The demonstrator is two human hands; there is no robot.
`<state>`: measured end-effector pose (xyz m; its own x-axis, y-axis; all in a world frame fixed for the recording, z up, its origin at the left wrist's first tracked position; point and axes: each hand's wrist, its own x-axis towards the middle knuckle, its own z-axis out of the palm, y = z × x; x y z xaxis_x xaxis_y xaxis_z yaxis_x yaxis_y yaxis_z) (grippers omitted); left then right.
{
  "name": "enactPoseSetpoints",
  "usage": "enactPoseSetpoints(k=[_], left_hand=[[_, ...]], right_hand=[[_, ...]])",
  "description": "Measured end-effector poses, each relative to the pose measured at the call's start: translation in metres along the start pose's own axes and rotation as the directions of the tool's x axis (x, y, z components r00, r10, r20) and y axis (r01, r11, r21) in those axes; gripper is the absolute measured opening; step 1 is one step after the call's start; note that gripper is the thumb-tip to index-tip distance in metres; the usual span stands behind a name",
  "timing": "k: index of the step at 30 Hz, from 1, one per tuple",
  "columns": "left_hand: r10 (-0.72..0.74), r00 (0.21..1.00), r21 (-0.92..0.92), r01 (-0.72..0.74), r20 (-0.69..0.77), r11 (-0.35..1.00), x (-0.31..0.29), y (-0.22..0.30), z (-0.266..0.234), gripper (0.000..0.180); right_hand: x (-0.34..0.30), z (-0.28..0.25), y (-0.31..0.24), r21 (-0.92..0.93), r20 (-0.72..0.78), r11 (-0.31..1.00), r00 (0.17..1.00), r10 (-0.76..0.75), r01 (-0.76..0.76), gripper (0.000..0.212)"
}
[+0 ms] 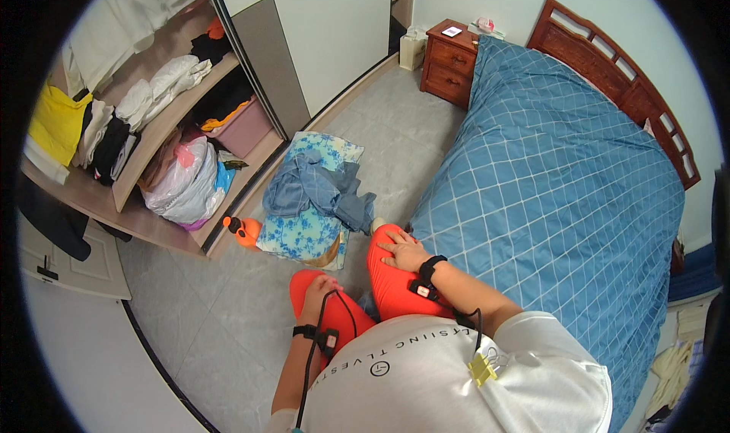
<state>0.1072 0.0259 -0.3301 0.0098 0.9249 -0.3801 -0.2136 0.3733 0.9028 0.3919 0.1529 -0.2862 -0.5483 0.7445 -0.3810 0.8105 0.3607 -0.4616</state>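
Note:
My left hand [318, 298] rests on my left knee, over the red trousers [352, 319]; its fingers lie along the knee and hold nothing. On my right knee lies my right hand [407, 253], fingers spread and likewise holding nothing. Both wrists wear black straps with small devices and cables. In front of my knees, a crumpled blue denim garment [315, 188] lies on a blue-and-cream floral pad [293, 234] on the floor. An orange object with black parts [245, 232] touches the pad's near left corner; I cannot make out its kind.
To the left stands an open wardrobe with clothes on shelves, a white plastic bag [185, 186] and a pink bin [242, 135]. A bed with a blue checked cover [547, 182] fills the right side. Beyond it are a wooden nightstand [449, 64] and a paper bag [413, 50].

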Motion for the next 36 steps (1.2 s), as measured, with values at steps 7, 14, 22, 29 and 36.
enactPoseSetpoints(k=[7,14,22,29,36], left_hand=[[-0.024,0.999,-0.035,0.023,-0.023,0.999,0.003,-0.004,0.001,0.014],[-0.03,1.0,0.001,0.03,-0.001,1.0,0.008,-0.009,-0.005,0.014],[-0.018,1.0,-0.014,0.018,0.011,1.0,0.007,-0.008,-0.004,0.015],[-0.025,0.999,0.001,0.025,0.026,1.0,0.004,-0.001,-0.002,0.012],[-0.053,0.998,-0.008,0.053,0.028,0.999,0.002,0.004,0.001,0.009]], right_hand=[[0.0,-0.002,-0.001,0.006,-0.001,1.0,1.0,0.008,-0.008,0.056],[0.002,-0.002,0.0,-0.001,-0.012,1.0,1.0,-0.016,0.016,0.056],[0.003,-0.004,0.0,0.014,0.026,1.0,1.0,0.014,-0.014,0.056],[0.006,0.001,0.004,0.001,-0.005,1.0,1.0,-0.006,0.006,0.057],[0.006,0.0,0.003,0.005,-0.002,1.0,1.0,-0.002,0.002,0.057]])
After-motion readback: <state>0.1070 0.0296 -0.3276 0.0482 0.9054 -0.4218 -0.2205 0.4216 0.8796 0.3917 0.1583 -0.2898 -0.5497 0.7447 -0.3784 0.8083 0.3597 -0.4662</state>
